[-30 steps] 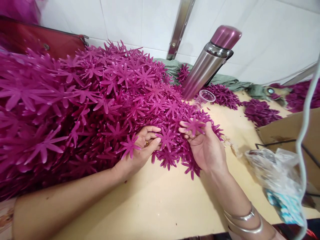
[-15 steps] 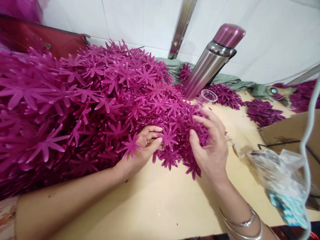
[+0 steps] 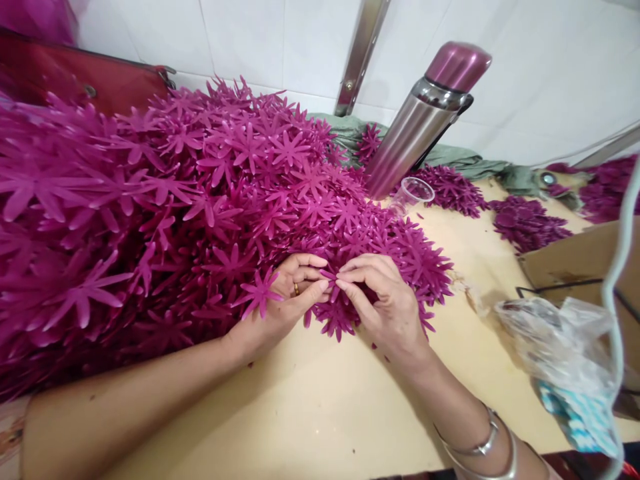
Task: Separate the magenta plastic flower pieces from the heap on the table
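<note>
A huge heap of magenta plastic flower pieces [image 3: 165, 200] covers the left half of the pale yellow table [image 3: 325, 400]. My left hand [image 3: 285, 300] lies at the heap's near edge, fingers curled round a small stack of the flowers, with a ring showing. My right hand [image 3: 383, 303] has come up against it, its fingertips pinching the flower piece [image 3: 330, 275] at the top of that stack. Both hands meet at the stack, fingertip to fingertip.
A steel flask with a magenta cap [image 3: 423, 117] leans behind the heap, with a clear plastic cup [image 3: 413, 193] at its foot. Smaller flower piles [image 3: 527, 223] lie at the back right. A cardboard box [image 3: 580, 260] and a crumpled plastic bag [image 3: 560, 353] sit at right.
My right hand dropped from the heap's right slope and swung left to meet my left hand, pinching at the stack. The left hand stayed put.
</note>
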Demonstrator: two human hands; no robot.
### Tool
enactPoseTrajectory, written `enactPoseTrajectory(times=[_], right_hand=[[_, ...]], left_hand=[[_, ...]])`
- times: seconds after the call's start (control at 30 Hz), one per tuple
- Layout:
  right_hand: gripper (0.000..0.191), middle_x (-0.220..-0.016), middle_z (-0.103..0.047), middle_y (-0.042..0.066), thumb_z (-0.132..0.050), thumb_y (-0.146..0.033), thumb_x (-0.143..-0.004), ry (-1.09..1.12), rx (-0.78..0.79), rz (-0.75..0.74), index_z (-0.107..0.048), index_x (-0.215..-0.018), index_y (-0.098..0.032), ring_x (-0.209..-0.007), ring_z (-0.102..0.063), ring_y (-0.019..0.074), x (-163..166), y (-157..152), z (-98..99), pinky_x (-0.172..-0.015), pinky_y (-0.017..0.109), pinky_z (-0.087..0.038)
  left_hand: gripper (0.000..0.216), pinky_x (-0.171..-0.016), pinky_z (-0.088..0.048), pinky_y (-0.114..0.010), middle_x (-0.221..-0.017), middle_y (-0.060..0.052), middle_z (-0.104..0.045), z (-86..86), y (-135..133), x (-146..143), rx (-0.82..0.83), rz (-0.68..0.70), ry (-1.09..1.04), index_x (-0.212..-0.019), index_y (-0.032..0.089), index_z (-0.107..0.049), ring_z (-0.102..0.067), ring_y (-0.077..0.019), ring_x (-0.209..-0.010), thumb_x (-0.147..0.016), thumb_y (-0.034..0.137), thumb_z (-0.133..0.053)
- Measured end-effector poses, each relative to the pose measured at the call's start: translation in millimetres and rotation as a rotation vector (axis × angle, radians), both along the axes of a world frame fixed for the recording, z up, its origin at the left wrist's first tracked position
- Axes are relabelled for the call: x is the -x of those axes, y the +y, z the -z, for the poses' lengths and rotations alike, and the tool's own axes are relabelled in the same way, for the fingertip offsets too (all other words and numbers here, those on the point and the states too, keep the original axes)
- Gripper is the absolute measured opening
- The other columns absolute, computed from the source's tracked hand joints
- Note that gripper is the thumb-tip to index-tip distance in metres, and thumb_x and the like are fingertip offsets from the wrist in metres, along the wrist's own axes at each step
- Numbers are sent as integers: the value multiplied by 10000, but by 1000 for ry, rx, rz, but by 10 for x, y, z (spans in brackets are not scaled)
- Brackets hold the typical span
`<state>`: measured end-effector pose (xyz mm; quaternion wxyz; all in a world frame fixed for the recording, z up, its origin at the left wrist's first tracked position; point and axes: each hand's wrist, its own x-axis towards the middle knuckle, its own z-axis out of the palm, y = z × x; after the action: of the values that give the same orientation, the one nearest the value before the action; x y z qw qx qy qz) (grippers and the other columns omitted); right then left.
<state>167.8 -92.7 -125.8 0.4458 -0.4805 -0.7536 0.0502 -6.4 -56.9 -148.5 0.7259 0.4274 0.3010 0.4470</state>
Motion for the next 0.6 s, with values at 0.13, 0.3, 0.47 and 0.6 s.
enactPoseTrajectory(times=[0.13, 0.3, 0.47, 0.6], right_hand=[[98, -898, -686, 29, -678, -125, -934, 159, 126, 11, -694, -886, -209, -873, -656, 168, 13, -23, 1, -804, 334, -528], [93, -873, -665, 12, -716, -143, -906, 285, 171, 44, -692, -856, -218, -826, -648, 161, 28, -45, -10, -766, 320, -519], [107, -879, -662, 11, -709, -128, -911, 250, 142, -37, -682, -879, -227, -853, -649, 164, 49, -61, -5, -778, 324, -526], [136, -889, -658, 12, -694, -94, -912, 133, 53, -47, -663, -909, -227, -872, -645, 161, 57, -66, -17, -778, 319, -524]], left_hand=[[377, -795, -611, -254, -877, 2, -749, -9, 7, -1, 25, 12, -16, -1080, 166, -586, -738, -121, -790, -784, 218, -812], [296, -803, -604, -251, -936, -15, -752, -11, 16, 11, 15, 55, 25, -1048, 170, -645, -725, -126, -831, -814, 263, -801], [192, -787, -597, -229, -875, 3, -731, -22, 13, 31, -50, 127, 127, -993, 177, -708, -699, -105, -780, -887, 336, -730], [206, -764, -599, -218, -850, 8, -722, -11, 13, 39, -69, 118, 149, -962, 177, -705, -705, -104, -769, -895, 372, -715]])
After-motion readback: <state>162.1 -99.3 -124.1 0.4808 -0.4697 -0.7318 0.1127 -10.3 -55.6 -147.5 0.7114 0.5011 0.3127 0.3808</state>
